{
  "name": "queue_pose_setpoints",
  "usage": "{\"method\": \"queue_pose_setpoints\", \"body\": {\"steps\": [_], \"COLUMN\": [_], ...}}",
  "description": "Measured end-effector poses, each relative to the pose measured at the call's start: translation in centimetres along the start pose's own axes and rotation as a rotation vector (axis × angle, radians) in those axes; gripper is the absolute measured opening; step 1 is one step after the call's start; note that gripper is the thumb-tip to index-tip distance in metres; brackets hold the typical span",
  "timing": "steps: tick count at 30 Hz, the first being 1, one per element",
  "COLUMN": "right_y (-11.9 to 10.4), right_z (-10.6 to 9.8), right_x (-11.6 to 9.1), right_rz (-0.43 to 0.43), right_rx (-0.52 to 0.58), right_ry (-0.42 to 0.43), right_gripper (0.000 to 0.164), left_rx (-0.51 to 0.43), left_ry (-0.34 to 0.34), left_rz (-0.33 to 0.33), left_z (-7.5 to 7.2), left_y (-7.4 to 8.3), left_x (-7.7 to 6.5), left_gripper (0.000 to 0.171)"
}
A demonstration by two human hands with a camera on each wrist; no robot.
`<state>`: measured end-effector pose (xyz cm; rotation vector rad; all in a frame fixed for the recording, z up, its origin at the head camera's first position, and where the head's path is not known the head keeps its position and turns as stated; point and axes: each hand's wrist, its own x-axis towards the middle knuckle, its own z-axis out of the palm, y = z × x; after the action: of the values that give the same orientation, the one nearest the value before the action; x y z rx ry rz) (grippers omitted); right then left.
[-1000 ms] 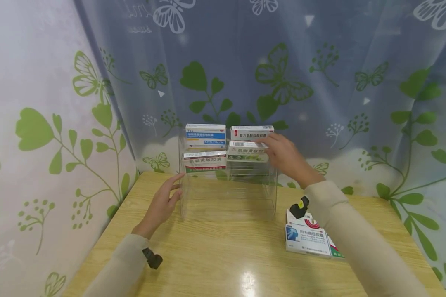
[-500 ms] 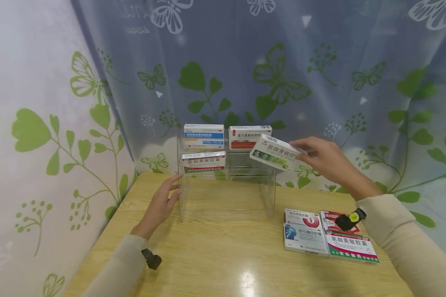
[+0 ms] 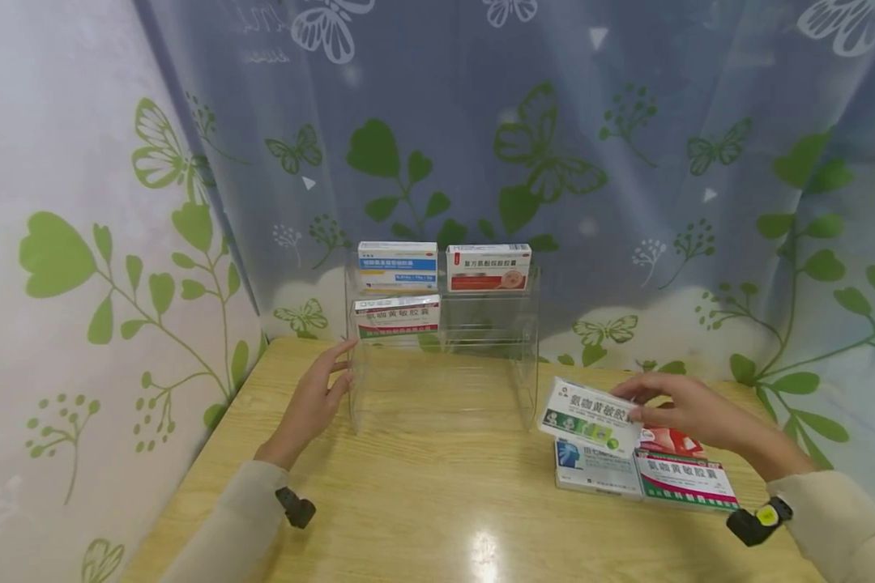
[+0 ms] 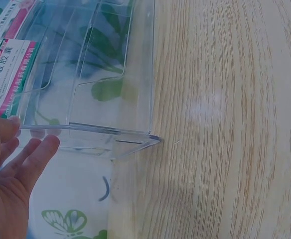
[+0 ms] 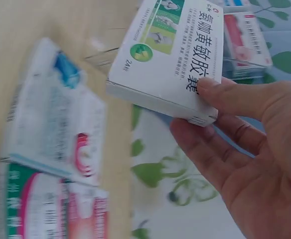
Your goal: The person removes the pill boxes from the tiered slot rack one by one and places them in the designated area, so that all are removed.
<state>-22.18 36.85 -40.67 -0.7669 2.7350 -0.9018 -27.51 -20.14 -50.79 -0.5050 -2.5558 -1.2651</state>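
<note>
My right hand (image 3: 689,409) pinches a white and green medicine box (image 3: 591,417) near its right end, thumb on the printed front and fingers behind. In the head view this box overlaps the medicine boxes lying on the table's right side. My left hand (image 3: 313,405) rests its fingertips against the left side of a clear acrylic display rack (image 3: 445,417); the left wrist view shows the fingertips (image 4: 51,144) at the side panel. On the rack stand a blue and white box (image 3: 397,267), a red and white box (image 3: 488,269) and, lower left, a red and green box (image 3: 397,318).
On the wood-grain table (image 3: 408,502), a white and blue box (image 3: 598,474), a box with a green stripe (image 3: 689,482) and a red box (image 3: 671,443) lie flat side by side. A patterned curtain (image 3: 437,105) hangs behind the table.
My right hand has lifted the white and green medicine box off the rack's second tier, then brought it right and down over the boxes on the table. My left hand has stayed at the rack.
</note>
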Motion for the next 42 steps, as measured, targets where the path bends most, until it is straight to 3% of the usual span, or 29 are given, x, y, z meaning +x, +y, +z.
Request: {"method": "queue_pose_setpoints", "body": {"steps": [4,12,20,26,34,42], "right_y": [1.5,3.6,5.0,5.7,5.6,5.9], "right_z": [2.1,5.7,8.0,9.3,9.8,10.8], "right_x": [-1.4,-3.9,-5.6,-5.9,-6.1,-6.2], "right_rz": [0.005,0.016,-0.064,-0.113,0.032,0.074], "right_rx": [0.108,0.123,0.112,0.064,-0.004,-0.002], "right_ry": [-0.071,-0.133,-0.1,-0.02,0.015,-0.013], "right_gripper": [0.03,0.024,0.019,0.017,0.016,0.014], "left_rx": [-0.001,-0.017,-0.003,-0.001,-0.005,-0.022], "left_ry": [-0.004,-0.019,-0.014,-0.004,-0.009,-0.015], "left_rz": [0.002,-0.011,-0.007,0.008,-0.001,-0.005], "left_z": [0.1,-0.1,-0.1,0.0,0.0,0.0], "left_y": [-0.1,0.0,-0.2,-0.1,-0.1,-0.1], "left_x": [0.1,0.0,0.1,0.0,0.0,0.1], "left_gripper": [0.06,0.06,0.06,0.061,0.06,0.06]}}
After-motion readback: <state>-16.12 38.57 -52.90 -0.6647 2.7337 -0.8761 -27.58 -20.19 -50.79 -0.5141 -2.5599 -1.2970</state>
